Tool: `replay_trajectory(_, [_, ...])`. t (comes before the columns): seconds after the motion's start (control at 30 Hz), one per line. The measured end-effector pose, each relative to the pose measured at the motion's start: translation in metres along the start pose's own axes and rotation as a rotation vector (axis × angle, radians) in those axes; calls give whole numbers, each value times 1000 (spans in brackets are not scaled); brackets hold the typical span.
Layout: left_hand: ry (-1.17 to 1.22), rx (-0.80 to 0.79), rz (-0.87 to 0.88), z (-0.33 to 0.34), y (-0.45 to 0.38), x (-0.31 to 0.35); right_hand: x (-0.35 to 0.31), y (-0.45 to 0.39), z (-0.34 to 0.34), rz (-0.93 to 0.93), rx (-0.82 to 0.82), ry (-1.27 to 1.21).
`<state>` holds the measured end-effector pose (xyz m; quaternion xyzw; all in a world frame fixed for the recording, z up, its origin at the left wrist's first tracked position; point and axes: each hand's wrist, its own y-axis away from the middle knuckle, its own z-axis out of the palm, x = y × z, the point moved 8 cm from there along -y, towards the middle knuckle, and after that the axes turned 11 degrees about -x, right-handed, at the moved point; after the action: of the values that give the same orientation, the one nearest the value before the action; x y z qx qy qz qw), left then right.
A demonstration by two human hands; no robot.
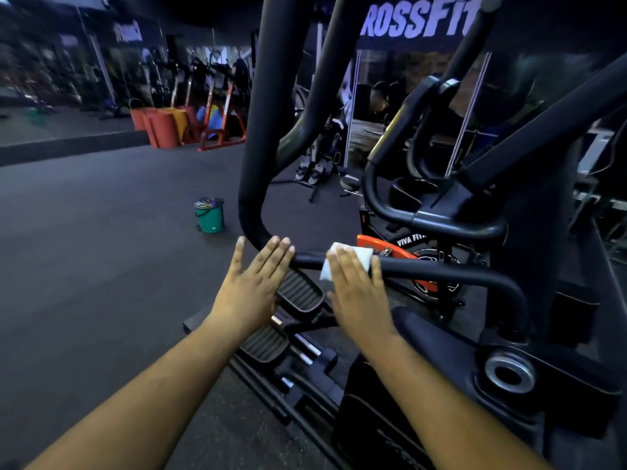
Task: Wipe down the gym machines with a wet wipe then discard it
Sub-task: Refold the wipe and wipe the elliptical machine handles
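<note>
Dark rubber flooring (101,232) runs back through a dim gym to a far wall where a large white sign (419,20) hangs above rows of equipment. Nearest and biggest is the black machine (441,351) the person stands at, its thick tube frame rising on the left and bending into a horizontal bar (441,271) that crosses in front of them. Ribbed foot pedals (298,290) sit below the bar, and beyond it is a spin bike with an orange guard (390,249). Far left are orange pads (159,127) stacked by a rack. A small green bin (209,215) with a shiny lid stands alone on the floor, left of the frame and well apart from the hands.

The left hand (252,283) lies flat with straight fingers, tips touching the bend of the bar, holding nothing. The right hand (356,286) is also flat, pressing the white wet wipe (342,257) onto the bar just right of it.

Wiping looks to be mid-way. Next, I'd guess, the wipe needs sliding right along the bar, with pressure kept on so it doesn't slip off.
</note>
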<state>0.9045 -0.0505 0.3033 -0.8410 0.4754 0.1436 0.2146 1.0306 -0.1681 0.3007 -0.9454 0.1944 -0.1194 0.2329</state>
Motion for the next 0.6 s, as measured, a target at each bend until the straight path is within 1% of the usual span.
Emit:
replay_trajectory(0.07, [39, -5, -19, 1, 0, 6, 9, 11, -1, 15, 74, 12])
replay_trajectory(0.13, [86, 30, -44, -1, -1, 9, 3, 4, -1, 4, 128, -27])
replay_trajectory(0.2, [137, 47, -65, 1, -1, 9, -13, -12, -4, -25, 139, -116])
replay_trajectory(0.27, [180, 77, -59, 1, 3, 6, -33, -29, -9, -96, 136, -230])
replay_trajectory(0.33, [226, 179, -42, -4, 12, -3, -57, -39, -12, -178, 139, -320])
replay_trajectory(0.4, [305, 311, -43, -6, 24, -17, -74, -38, -15, -219, 129, -423])
replay_trajectory(0.47, [438, 388, -82, 1, 34, -35, -85, -29, -13, -229, 144, -566])
replay_trajectory(0.5, [535, 384, -102, 10, 37, -46, -94, -24, -7, -223, 148, -656])
replay_trajectory(0.53, [649, 363, -109, 19, 37, -52, -97, -18, 0, -201, 151, -764])
replay_trajectory(0.6, [965, 222, -69, 55, 30, -61, -108, -13, 21, -91, 140, -1014])
